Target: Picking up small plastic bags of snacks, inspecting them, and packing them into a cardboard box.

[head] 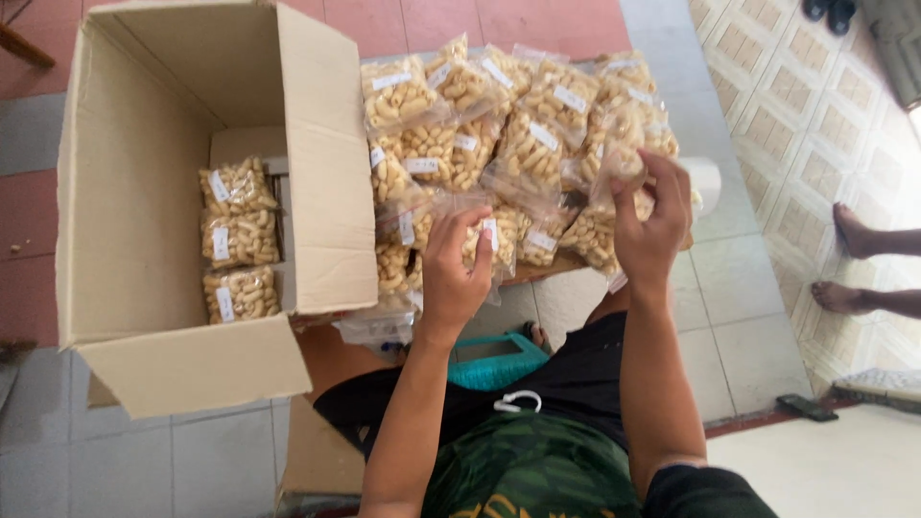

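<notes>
Snack bag, perhaps upright lengthwise

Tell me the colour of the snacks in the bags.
Pale yellow snacks, clearest in the head view.

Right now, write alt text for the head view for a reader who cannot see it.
A person's left hand and right hand each grip a clear snack bag from a pile of bags on the floor. Beside it, an open cardboard box holds three similar bags.
</notes>
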